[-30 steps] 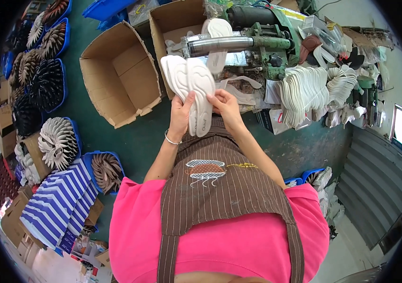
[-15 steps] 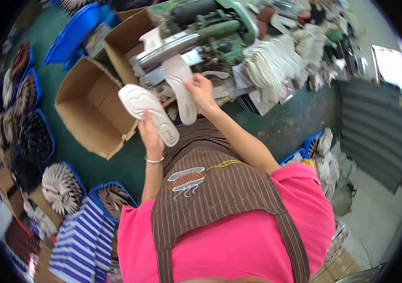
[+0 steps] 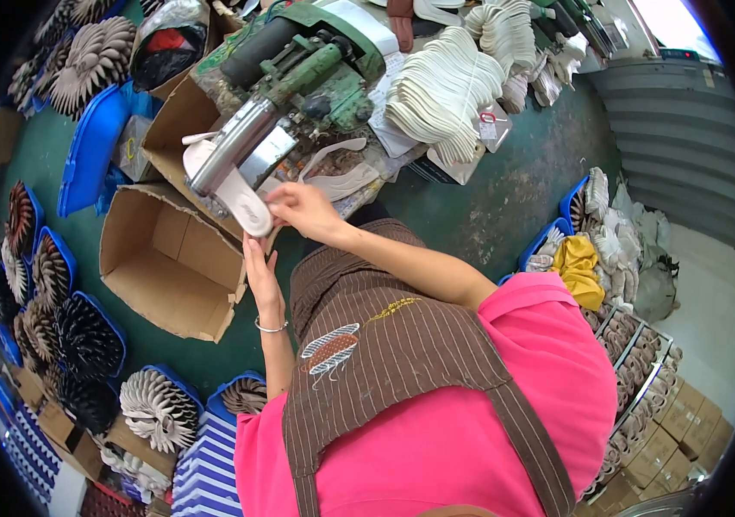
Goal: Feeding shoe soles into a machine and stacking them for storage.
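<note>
A white insole (image 3: pixel 247 202) lies under the shiny metal cylinder (image 3: pixel 231 146) of a green machine (image 3: pixel 320 82). Its heel end points toward me, and the other end shows past the cylinder. At the heel tip, the fingertips of my left hand (image 3: pixel 262 276) hold the insole from below. My right hand (image 3: pixel 309 213) is at the insole's right edge, its thumb and fingers closed on it near the heel; the exact contact is partly hidden. Beside my right hand, another pale insole (image 3: pixel 346 182) rests on the machine's cluttered table.
An open cardboard box (image 3: pixel 165 258) stands below the machine at left. Stacked white insoles (image 3: pixel 445 95) sit right of the machine. Blue baskets of fanned-out pieces (image 3: pixel 83 332) line the left side. A yellow cloth (image 3: pixel 578 271) and a metal rack (image 3: pixel 643 383) are at right.
Earlier, each hand held a pale insole in front of the machine. Now one insole is under the cylinder with both hands at its heel end. The head view has shifted.
</note>
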Motion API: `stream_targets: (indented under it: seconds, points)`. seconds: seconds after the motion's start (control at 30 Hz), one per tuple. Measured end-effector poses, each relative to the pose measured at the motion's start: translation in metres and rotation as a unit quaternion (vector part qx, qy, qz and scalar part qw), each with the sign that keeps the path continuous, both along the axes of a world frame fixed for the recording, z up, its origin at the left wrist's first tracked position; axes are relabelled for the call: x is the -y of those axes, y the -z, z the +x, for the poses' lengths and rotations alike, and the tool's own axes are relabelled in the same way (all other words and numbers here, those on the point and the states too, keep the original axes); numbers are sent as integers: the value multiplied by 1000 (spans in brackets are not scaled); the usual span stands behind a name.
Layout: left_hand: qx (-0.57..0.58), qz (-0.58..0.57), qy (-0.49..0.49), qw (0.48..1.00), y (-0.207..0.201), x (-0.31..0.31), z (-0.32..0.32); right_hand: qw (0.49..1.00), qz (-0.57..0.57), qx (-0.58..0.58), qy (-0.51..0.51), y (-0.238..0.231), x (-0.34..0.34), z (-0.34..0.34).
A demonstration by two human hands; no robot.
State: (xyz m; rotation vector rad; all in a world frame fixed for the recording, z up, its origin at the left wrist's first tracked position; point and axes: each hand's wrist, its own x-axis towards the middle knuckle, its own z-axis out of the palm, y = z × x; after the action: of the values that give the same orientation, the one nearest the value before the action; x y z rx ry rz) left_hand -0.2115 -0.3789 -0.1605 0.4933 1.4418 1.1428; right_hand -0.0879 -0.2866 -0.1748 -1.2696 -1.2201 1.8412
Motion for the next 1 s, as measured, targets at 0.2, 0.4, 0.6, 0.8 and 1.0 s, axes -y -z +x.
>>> stream_targets:
  seconds: [0.2,0.4,0.6,0.8,1.0]
  points:
    - [-51,-93,119,987,5,-11,19,748,262,606,65,11,-28,176]
    - [-3,-48,250,967,19,-61,94,693,291,659,-31,59,-105,265]
    - [4,-64,231,971,60,-134,231,812,250,523,-72,42,-167,328]
    - [150,-43,113,981,102,-216,362,927,167,323,-91,3,-223,390]
    - [228,12,60,972,72,-262,401,995,-1,93,-45,-23,-260,434]
